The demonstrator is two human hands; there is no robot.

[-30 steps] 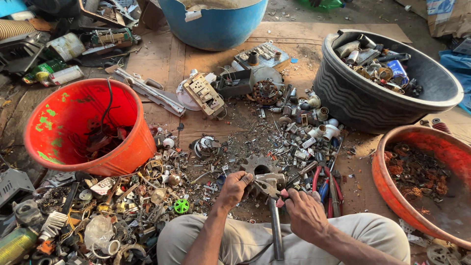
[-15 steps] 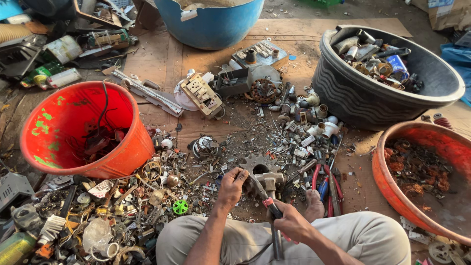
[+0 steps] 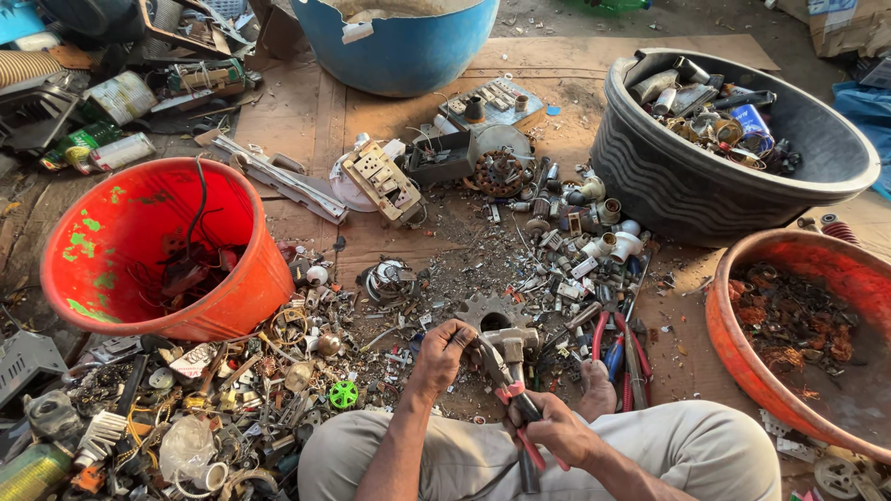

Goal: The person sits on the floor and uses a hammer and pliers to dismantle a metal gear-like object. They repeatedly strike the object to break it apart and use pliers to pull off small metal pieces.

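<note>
Four tubs, left hand (image 3: 444,353) fingers gripping metal part (image 3: 506,341), right hand (image 3: 555,430) fingers gripping pliers (image 3: 506,385)

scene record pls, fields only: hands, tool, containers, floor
left hand: grips a small metal part against the pliers' tip
right hand: holds pliers by red handles
containers: orange bucket left, black tub upper right, orange basin right, blue barrel top
floor: scrap pile, green wheel
</note>
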